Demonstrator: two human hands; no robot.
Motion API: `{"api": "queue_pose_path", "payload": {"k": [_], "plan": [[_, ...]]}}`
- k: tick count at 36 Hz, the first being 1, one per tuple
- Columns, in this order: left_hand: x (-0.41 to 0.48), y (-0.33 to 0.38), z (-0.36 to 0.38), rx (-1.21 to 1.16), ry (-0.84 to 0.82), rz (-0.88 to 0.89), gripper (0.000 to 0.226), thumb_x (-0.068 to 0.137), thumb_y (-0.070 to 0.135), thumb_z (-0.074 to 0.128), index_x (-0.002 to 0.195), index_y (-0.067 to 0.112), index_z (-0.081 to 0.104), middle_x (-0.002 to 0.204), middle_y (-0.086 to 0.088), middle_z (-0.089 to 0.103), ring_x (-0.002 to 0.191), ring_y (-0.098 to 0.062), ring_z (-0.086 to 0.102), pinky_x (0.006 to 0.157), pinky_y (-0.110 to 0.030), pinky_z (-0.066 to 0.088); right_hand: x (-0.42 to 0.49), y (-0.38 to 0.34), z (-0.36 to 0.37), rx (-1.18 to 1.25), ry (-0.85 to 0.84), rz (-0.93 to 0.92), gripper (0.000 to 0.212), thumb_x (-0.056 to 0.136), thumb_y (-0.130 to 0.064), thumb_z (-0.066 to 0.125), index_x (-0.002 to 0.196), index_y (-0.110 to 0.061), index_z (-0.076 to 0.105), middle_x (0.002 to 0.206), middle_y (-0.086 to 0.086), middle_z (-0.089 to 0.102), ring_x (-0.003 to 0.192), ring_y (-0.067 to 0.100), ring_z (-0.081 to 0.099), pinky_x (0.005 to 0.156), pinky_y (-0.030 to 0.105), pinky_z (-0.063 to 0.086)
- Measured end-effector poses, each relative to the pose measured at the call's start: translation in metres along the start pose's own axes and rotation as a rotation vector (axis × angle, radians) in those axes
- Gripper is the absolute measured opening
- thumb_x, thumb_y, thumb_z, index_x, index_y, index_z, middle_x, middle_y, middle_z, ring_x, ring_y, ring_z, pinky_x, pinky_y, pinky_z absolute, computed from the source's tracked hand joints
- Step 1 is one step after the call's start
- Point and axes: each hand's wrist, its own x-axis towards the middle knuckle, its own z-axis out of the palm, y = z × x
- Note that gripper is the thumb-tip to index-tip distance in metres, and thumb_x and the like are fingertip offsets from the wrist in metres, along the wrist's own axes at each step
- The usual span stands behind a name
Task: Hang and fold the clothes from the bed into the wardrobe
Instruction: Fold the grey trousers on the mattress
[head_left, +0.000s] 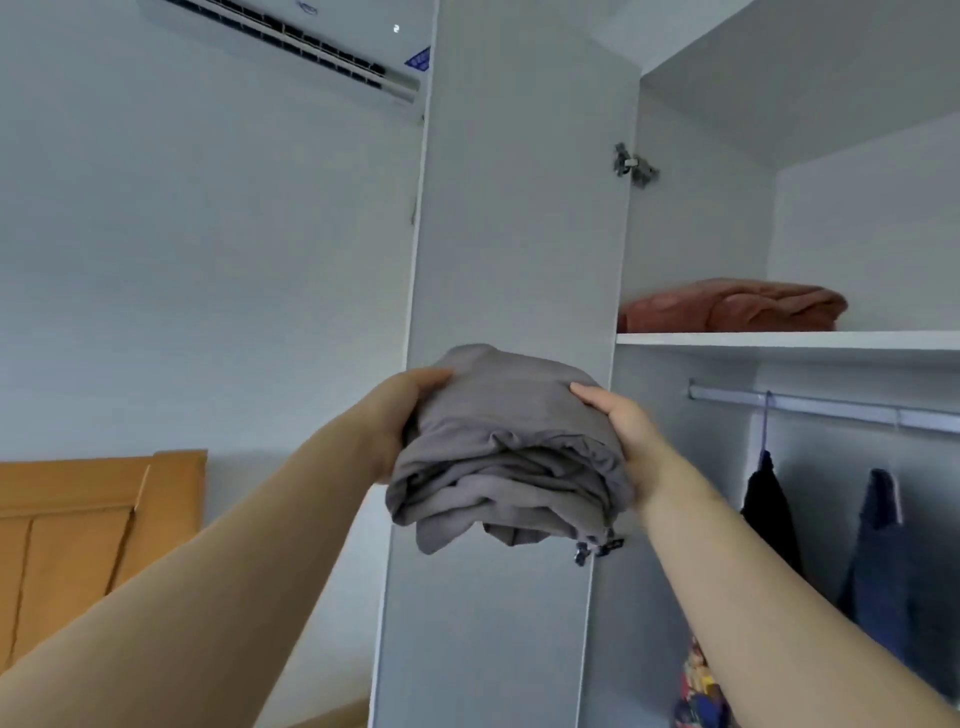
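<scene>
In the centre of the frame both hands hold up a folded grey garment of soft, wrinkled cloth (506, 452), in front of the open white wardrobe door (514, 218). The left hand (400, 415) grasps its left side with the thumb on top; the right hand (626, 441) grasps its right side. At right, a folded rust-coloured fleecy blanket (737, 306) lies on the smooth white shelf (831, 341). Below, dark clothes (769, 509) hang from the metal rail (831, 408).
</scene>
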Motion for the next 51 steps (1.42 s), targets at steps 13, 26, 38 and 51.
{"api": "queue_pose_path", "payload": {"k": [13, 26, 38, 51], "plan": [[0.151, 0.04, 0.11, -0.056, -0.523, 0.106, 0.037, 0.092, 0.03, 0.048, 0.079, 0.001, 0.067, 0.075, -0.013, 0.069, 0.061, -0.025, 0.067, 0.062, -0.03, 0.055, 0.05, -0.12, -0.08, -0.14, 0.327, -0.312, 0.028, 0.095, -0.021, 0.049, 0.077, -0.002, 0.06, 0.054, 0.009, 0.066, 0.044, 0.021, 0.063, 0.041, 0.023, 0.052], [0.229, 0.038, 0.262, -0.025, -0.994, 0.156, 0.038, 0.072, 0.039, 0.054, 0.077, 0.009, 0.077, 0.085, -0.009, 0.072, 0.071, -0.022, 0.069, 0.068, -0.033, 0.057, 0.027, -0.227, -0.199, -0.154, 0.555, -0.51, 0.029, 0.095, -0.028, 0.044, 0.09, -0.006, 0.062, 0.067, 0.012, 0.07, 0.051, 0.025, 0.067, 0.043, 0.032, 0.054], [0.28, 0.026, 0.386, -0.137, -0.639, 0.352, 0.049, 0.089, 0.002, 0.057, 0.129, 0.023, 0.038, 0.098, -0.013, 0.058, 0.08, -0.024, 0.061, 0.056, -0.031, 0.055, 0.022, -0.285, -0.279, -0.17, 0.778, -0.454, 0.027, 0.094, -0.028, 0.049, 0.108, -0.007, 0.059, 0.096, 0.013, 0.065, 0.082, 0.028, 0.061, 0.073, 0.039, 0.05], [0.306, 0.017, 0.402, 0.729, -0.417, 0.686, 0.023, 0.077, 0.02, 0.065, 0.096, 0.01, 0.068, 0.103, -0.006, 0.068, 0.098, -0.026, 0.062, 0.089, -0.03, 0.047, 0.029, -0.273, -0.269, -1.474, 1.017, -0.626, 0.039, 0.089, -0.031, 0.054, 0.127, -0.028, 0.053, 0.134, -0.002, 0.05, 0.123, 0.021, 0.047, 0.108, 0.039, 0.033]]}}
